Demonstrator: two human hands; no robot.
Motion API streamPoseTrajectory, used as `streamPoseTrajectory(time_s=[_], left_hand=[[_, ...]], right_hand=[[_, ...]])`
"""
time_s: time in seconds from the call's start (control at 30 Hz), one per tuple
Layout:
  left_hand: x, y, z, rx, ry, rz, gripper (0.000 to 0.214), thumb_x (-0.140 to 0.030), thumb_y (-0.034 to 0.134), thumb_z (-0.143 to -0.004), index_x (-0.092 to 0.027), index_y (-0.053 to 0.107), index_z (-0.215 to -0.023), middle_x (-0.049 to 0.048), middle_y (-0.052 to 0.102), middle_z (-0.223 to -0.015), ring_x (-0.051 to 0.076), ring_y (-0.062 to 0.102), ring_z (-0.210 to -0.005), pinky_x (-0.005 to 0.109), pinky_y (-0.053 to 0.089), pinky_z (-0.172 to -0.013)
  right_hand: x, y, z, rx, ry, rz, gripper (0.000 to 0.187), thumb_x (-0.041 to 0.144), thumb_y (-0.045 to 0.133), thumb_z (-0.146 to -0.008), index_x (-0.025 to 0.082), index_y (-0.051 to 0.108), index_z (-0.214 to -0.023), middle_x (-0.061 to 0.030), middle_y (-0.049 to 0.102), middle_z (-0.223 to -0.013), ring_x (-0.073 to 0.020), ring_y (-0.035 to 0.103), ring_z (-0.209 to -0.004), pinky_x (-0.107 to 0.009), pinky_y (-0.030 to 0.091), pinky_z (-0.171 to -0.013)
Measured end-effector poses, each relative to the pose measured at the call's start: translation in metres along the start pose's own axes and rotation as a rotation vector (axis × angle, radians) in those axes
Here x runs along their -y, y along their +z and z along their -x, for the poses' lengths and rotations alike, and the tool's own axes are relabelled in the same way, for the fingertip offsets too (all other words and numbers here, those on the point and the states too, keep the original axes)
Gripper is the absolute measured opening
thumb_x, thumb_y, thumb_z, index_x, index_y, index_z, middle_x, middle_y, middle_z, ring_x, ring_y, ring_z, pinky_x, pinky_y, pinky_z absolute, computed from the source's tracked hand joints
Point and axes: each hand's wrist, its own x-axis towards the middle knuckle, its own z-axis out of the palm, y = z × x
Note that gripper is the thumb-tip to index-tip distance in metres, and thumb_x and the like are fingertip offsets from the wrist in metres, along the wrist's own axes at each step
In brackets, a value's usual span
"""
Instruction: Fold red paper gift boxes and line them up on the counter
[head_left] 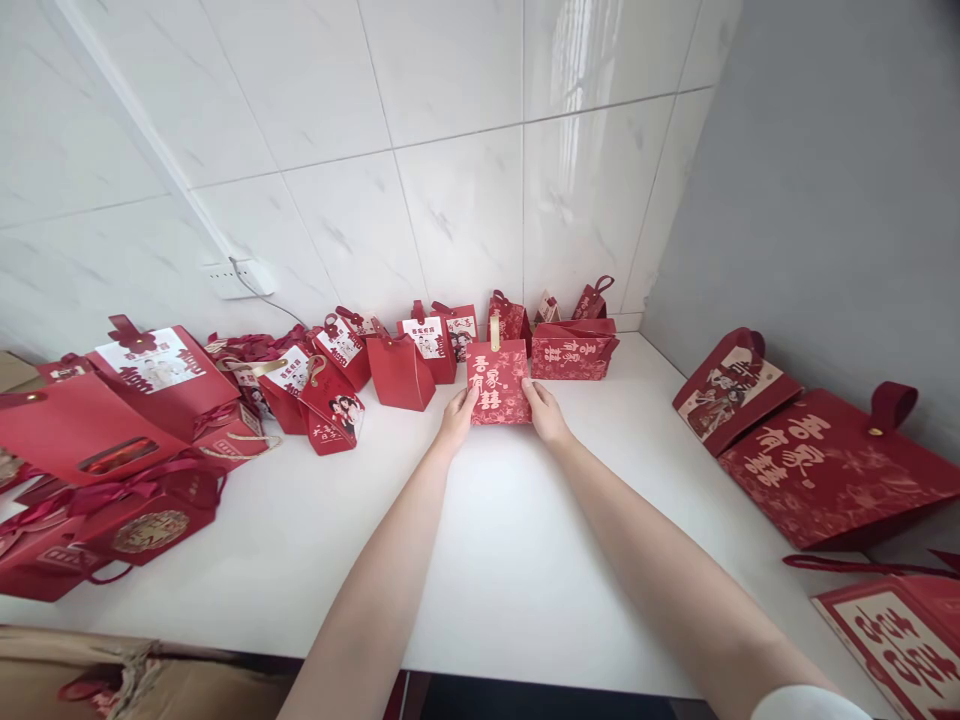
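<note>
A small red gift box [499,383] with gold characters and a gold tab on top stands on the white table [495,540] near the back wall. My left hand [457,418] grips its lower left edge and my right hand [545,412] grips its lower right edge; the fingers of both press against the box's sides. Behind it runs a row of several small red gift boxes [427,345], and a wider red box [574,350] sits just to its right.
Larger red gift bags [825,465] lean against the grey wall on the right. More red boxes and bags [142,420] crowd the table's left side. A wall socket [238,278] with a cable sits on the tiled wall. Cardboard [112,680] lies below the front left edge.
</note>
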Motion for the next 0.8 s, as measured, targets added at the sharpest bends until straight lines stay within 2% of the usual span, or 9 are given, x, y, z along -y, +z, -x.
streamPoseTrajectory(time_s=[0.17,0.27,0.37,0.43,0.47,0.53,0.7,0.77,0.8], left_hand=[[0.002,-0.005,-0.003,0.068,-0.029,0.046,0.055,-0.06,0.06,-0.079,-0.016,0.068,-0.111,0.0097,0.069,-0.112,0.025,0.059,-0.113,0.035,0.042,-0.101],[0.0,-0.005,-0.003,0.1,-0.041,0.099,0.053,-0.057,0.064,-0.077,-0.017,0.068,-0.111,0.009,0.069,-0.114,0.024,0.061,-0.11,0.036,0.043,-0.101],[-0.005,-0.005,-0.001,0.088,-0.065,0.161,0.052,-0.057,0.067,-0.075,-0.017,0.07,-0.107,0.0092,0.071,-0.11,0.025,0.064,-0.105,0.037,0.044,-0.1],[-0.007,-0.005,-0.002,0.076,-0.084,0.177,0.053,-0.058,0.07,-0.071,-0.016,0.072,-0.103,0.0098,0.072,-0.105,0.027,0.065,-0.102,0.039,0.044,-0.099],[-0.007,-0.005,-0.002,0.066,-0.09,0.179,0.054,-0.058,0.072,-0.069,-0.015,0.072,-0.101,0.0103,0.073,-0.103,0.028,0.066,-0.101,0.039,0.044,-0.099],[-0.007,-0.006,-0.005,0.038,-0.099,0.181,0.056,-0.058,0.075,-0.064,-0.013,0.073,-0.098,0.0109,0.073,-0.099,0.029,0.066,-0.1,0.041,0.044,-0.099],[-0.003,-0.007,-0.011,0.019,-0.108,0.174,0.053,-0.056,0.077,-0.063,-0.013,0.073,-0.094,0.0086,0.074,-0.093,0.027,0.067,-0.096,0.04,0.043,-0.1],[-0.001,-0.007,-0.012,0.032,-0.113,0.171,0.051,-0.055,0.075,-0.067,-0.014,0.072,-0.096,0.0061,0.074,-0.091,0.025,0.066,-0.095,0.04,0.043,-0.1],[-0.001,-0.007,-0.012,0.039,-0.112,0.17,0.05,-0.054,0.075,-0.068,-0.014,0.071,-0.098,0.0048,0.074,-0.091,0.024,0.066,-0.095,0.039,0.043,-0.1]], right_hand=[[-0.004,0.002,-0.001,0.042,-0.09,-0.068,0.051,0.066,0.041,-0.086,0.021,0.063,-0.09,-0.0069,0.069,-0.101,-0.026,0.057,-0.102,-0.038,0.041,-0.095],[-0.004,0.004,0.0,0.017,-0.08,-0.02,0.05,0.066,0.039,-0.087,0.021,0.061,-0.086,-0.0079,0.067,-0.101,-0.025,0.057,-0.099,-0.039,0.041,-0.094],[0.013,0.002,-0.004,-0.22,-0.098,0.051,0.05,0.069,0.037,-0.085,0.022,0.05,-0.074,-0.0076,0.062,-0.092,-0.0229,0.054,-0.093,-0.038,0.042,-0.09],[0.041,-0.004,-0.007,-0.424,-0.163,0.034,0.051,0.071,0.031,-0.084,0.024,0.042,-0.07,-0.0064,0.057,-0.086,-0.0219,0.052,-0.09,-0.037,0.043,-0.088],[0.061,-0.01,-0.008,-0.427,-0.213,-0.005,0.052,0.072,0.025,-0.085,0.024,0.038,-0.068,-0.0051,0.054,-0.08,-0.0213,0.053,-0.085,-0.037,0.044,-0.083],[0.105,-0.027,-0.002,-0.202,-0.346,-0.029,0.057,0.075,0.015,-0.084,0.025,0.033,-0.063,-0.0038,0.048,-0.069,-0.0213,0.053,-0.076,-0.038,0.046,-0.076],[0.204,-0.092,0.053,0.685,-0.658,0.149,0.07,0.088,0.02,-0.072,0.026,0.044,-0.052,-0.003,0.046,-0.055,-0.02,0.053,-0.061,-0.047,0.047,-0.078],[0.226,-0.118,0.08,0.809,-0.687,0.223,0.071,0.093,0.027,-0.066,0.027,0.051,-0.051,-0.0013,0.046,-0.051,-0.0187,0.054,-0.058,-0.048,0.048,-0.078],[0.233,-0.128,0.092,0.792,-0.679,0.25,0.068,0.092,0.036,-0.064,0.028,0.053,-0.051,0.0,0.048,-0.05,-0.0181,0.054,-0.057,-0.047,0.05,-0.076]])
